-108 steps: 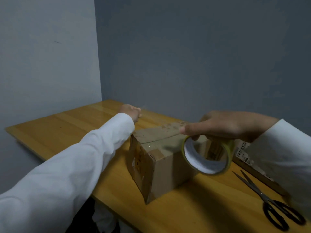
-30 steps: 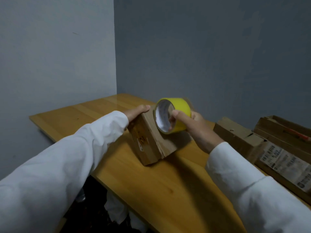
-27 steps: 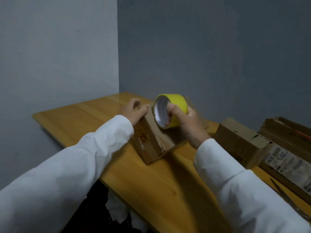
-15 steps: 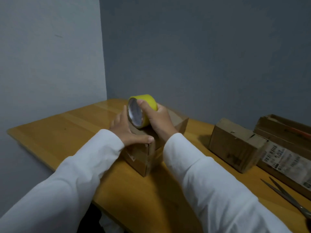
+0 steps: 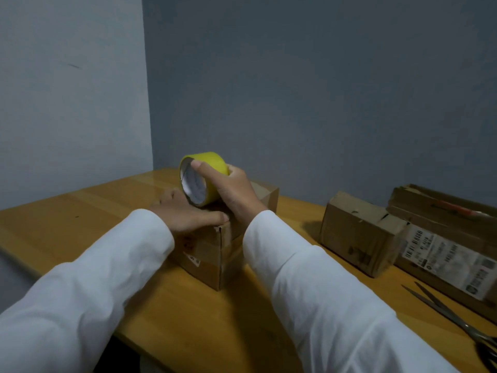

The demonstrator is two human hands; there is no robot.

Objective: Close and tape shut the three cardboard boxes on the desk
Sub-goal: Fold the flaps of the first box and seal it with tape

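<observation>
Barcode label [image 5: 446,258] on far-right box [image 5: 441,211]; its print is unreadable.

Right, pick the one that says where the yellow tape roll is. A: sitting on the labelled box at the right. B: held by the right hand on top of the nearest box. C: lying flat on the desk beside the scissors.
B: the right hand grips the yellow tape roll on top of the nearest box, while the left hand lies flat on that box.

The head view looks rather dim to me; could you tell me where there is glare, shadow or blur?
Head view: dim overall; a pale sheen on the desk beyond the left hand; a soft shadow left of the middle box; the shipping label too blurred to read; the scissors cut off at the frame edge.
</observation>
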